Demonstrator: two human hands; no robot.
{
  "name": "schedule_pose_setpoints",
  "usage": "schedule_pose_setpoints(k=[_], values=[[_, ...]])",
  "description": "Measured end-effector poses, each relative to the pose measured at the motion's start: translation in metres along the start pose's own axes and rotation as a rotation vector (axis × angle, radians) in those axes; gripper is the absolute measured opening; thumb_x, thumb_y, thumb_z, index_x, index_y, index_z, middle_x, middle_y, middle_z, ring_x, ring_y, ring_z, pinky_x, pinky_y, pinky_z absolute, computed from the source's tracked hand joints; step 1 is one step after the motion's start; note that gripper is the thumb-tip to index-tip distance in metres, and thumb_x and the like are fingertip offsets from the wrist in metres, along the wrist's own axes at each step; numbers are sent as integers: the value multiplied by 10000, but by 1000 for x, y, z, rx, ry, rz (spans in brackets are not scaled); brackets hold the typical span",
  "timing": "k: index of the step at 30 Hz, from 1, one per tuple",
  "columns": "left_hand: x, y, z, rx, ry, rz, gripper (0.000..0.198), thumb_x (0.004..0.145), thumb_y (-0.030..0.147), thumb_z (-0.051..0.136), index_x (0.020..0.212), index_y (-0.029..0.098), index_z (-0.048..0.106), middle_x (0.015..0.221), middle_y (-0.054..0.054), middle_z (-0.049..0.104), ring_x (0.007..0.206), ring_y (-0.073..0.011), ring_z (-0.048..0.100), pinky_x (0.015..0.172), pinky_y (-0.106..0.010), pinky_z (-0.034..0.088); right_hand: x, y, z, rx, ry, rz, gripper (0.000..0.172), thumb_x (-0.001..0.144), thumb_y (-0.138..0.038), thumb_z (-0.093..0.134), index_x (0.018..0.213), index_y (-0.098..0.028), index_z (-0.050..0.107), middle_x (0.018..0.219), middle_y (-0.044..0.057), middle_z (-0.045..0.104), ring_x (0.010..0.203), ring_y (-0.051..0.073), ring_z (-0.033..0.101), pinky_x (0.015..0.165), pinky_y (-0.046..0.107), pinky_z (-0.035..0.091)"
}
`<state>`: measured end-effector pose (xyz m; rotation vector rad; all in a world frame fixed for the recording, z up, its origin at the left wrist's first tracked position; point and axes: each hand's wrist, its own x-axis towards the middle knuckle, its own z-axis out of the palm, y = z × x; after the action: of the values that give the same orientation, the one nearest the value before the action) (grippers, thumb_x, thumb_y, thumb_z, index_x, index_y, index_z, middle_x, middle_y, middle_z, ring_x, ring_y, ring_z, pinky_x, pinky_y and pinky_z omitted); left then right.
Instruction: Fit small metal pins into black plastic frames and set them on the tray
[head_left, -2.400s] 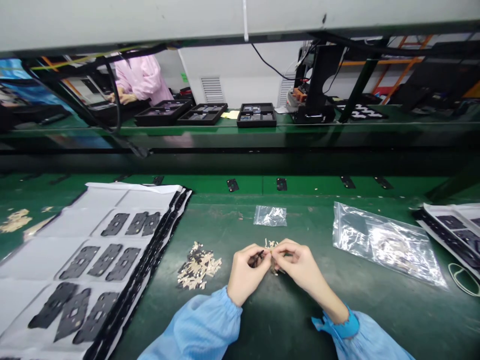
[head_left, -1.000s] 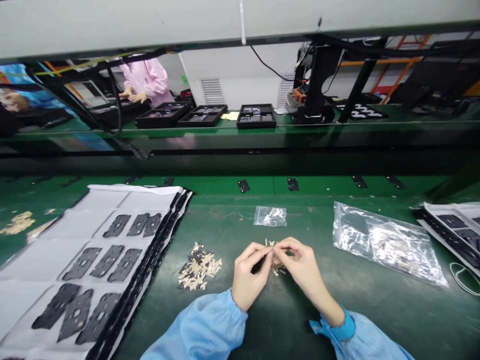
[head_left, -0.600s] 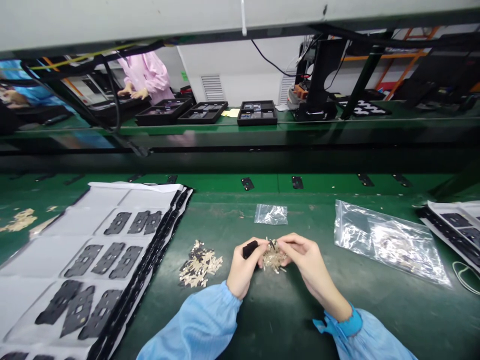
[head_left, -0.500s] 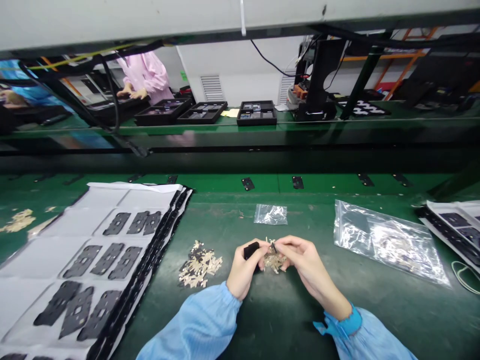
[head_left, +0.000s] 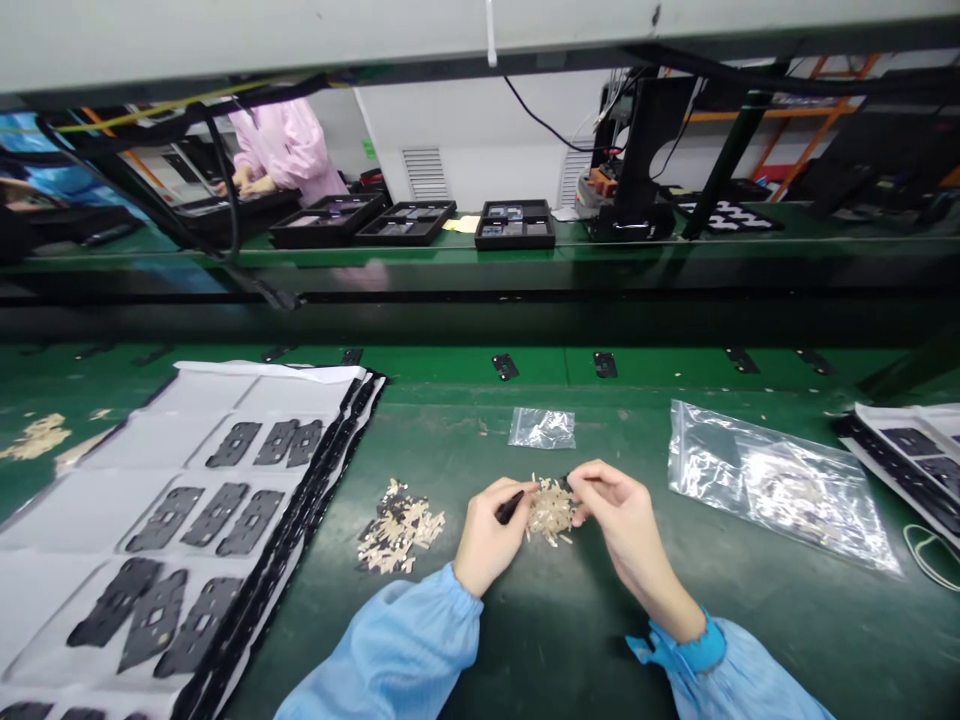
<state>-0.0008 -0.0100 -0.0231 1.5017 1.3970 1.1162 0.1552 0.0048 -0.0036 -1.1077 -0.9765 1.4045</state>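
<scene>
My left hand (head_left: pixel 491 535) is closed around a flat black part (head_left: pixel 509 507), seen nearly edge-on and mostly covered by the fingers. At the right side of a pile of small pale strips (head_left: pixel 551 510), my right hand (head_left: pixel 616 515) is pinched. A tiny dark bit shows at its fingertips, too small to name. The pile lies between both hands on the green tabletop. To the left of my left hand is a second heap of pale and black pieces (head_left: pixel 400 530).
A white tray stack (head_left: pixel 97 505) with black plates (head_left: pixel 166 518) fills the left. Clear plastic bags (head_left: pixel 541 428) lie ahead and to the right (head_left: pixel 780 485). Several black plates (head_left: pixel 605 364) line the green strip behind. Beyond, a person in pink (head_left: pixel 289 150) works near black trays (head_left: pixel 406 223).
My right hand has moved right, away from my left hand, uncovering more of the strip pile. The black part in my left hand has tilted. The plates on the green strip have shifted slightly right.
</scene>
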Motion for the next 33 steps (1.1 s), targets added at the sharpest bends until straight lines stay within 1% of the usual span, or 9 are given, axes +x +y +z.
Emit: schedule_pose_setpoints(k=[3, 7, 10, 14, 17, 21, 25, 29, 33], values=[[-1, -1, -2, 185, -8, 83, 203, 826, 249, 528, 834, 185, 720, 729, -49, 661, 660, -155, 588, 618, -247, 430, 1, -4, -2, 14, 8, 21, 167, 704, -326, 723, 729, -169, 671, 719, 13, 554, 614, 132, 504, 456, 214, 470], [-3, 2, -2, 224, 8, 17, 170, 734, 318, 636, 634, 180, 642, 568, -1, 593, 505, -120, 529, 508, -219, 392, 0, -7, -3, 23, -32, 41, 189, 745, -350, 684, 782, -165, 693, 790, 44, 583, 642, 141, 506, 472, 221, 468], [-2, 6, -4, -1, 50, -92, 111, 687, 232, 635, 779, 192, 587, 686, 16, 607, 508, -103, 564, 498, -202, 418, -1, -7, -2, 34, -28, 72, 213, 750, -369, 673, 797, -163, 704, 845, 59, 601, 669, 146, 511, 475, 218, 469], [3, 7, -11, -467, 37, -317, 79, 717, 151, 488, 764, 202, 451, 555, 78, 533, 384, -93, 544, 442, -204, 437, -3, -7, -1, 58, -84, 139, 233, 761, -369, 663, 855, -163, 719, 817, 57, 610, 701, 152, 529, 497, 215, 476], [9, 5, -17, -572, 124, -385, 85, 710, 172, 564, 761, 169, 497, 622, 32, 611, 555, -125, 641, 577, -236, 513, -5, -7, 1, 100, -165, 214, 242, 766, -359, 658, 883, -157, 723, 779, 51, 609, 678, 144, 541, 498, 219, 480], [15, 5, -24, -510, 180, -356, 295, 724, 246, 647, 979, 105, 598, 873, -100, 710, 817, -177, 674, 758, -265, 513, -8, -8, 7, 148, -233, 287, 233, 773, -356, 649, 877, -165, 733, 856, 56, 615, 669, 128, 553, 498, 218, 486], [14, 8, -26, -483, 148, -349, 357, 765, 310, 624, 1066, 119, 605, 1001, -122, 702, 860, -194, 674, 721, -257, 519, -11, -8, 10, 121, -276, 308, 232, 767, -365, 656, 865, -174, 743, 1015, 73, 580, 725, 135, 579, 538, 226, 517], [11, 9, -23, -423, 123, -329, 348, 751, 319, 646, 1043, 130, 623, 993, -115, 708, 825, -191, 680, 633, -222, 513, -11, -8, 10, 71, -281, 307, 251, 780, -389, 638, 872, -183, 746, 1169, 90, 544, 791, 155, 606, 596, 249, 542], [10, 6, -21, -428, 104, -330, 361, 738, 325, 661, 1037, 127, 626, 980, -110, 711, 807, -189, 683, 612, -219, 519, -9, -8, 10, 26, -270, 317, 272, 773, -400, 639, 906, -187, 741, 1163, 104, 577, 818, 180, 620, 582, 256, 548]])
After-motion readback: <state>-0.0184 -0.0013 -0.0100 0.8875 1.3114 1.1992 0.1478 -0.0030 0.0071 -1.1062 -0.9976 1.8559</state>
